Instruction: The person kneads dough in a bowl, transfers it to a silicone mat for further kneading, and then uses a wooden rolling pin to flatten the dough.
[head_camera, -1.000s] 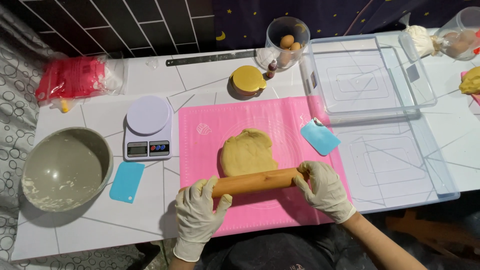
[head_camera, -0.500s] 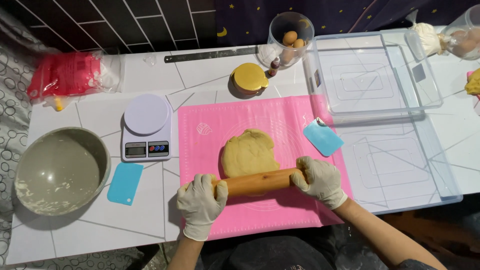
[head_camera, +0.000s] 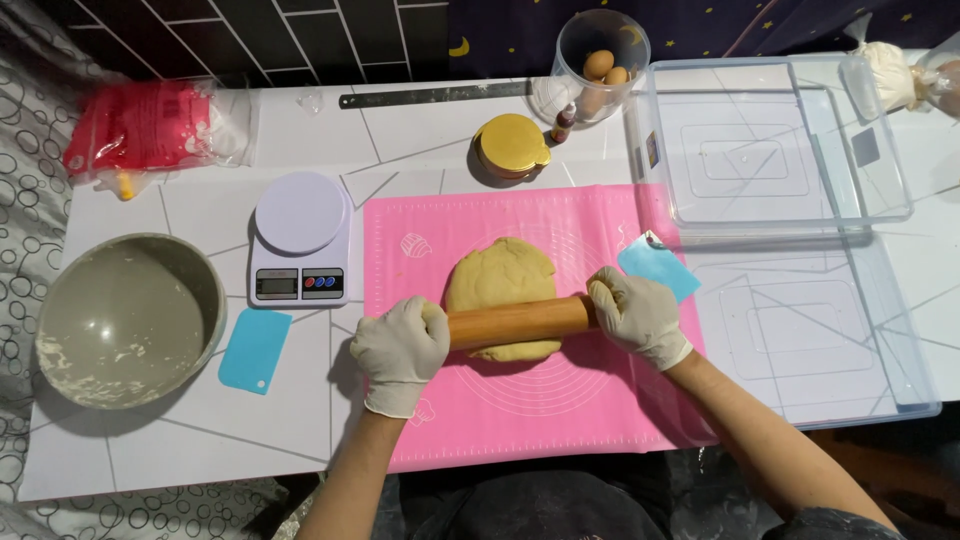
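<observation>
- You are gripping the wooden rolling pin at both ends: your left hand is wrapping its gloved fingers fully shut around the left end, and your right hand is curling closed over the right end, so the push is spreading evenly across the bar.
- The pin is lying across the near half of the yellow dough, touching it, and tilting slightly, with the right end sitting farther from you than the left.
- The dough is sitting near the middle of the pink silicone mat, which is giving it a surface it is less likely to stick to.
- Just left of the mat, the white kitchen scale is standing within easy reach; farther left of it, the grey mixing bowl is resting with floury smears inside.
- One blue scraper is lying near the scale's front edge; another blue scraper is touching the mat's right edge, just beyond your right hand.
- Beyond the mat, the gold lid and the tub of eggs are waiting, well apart from the dough.
</observation>
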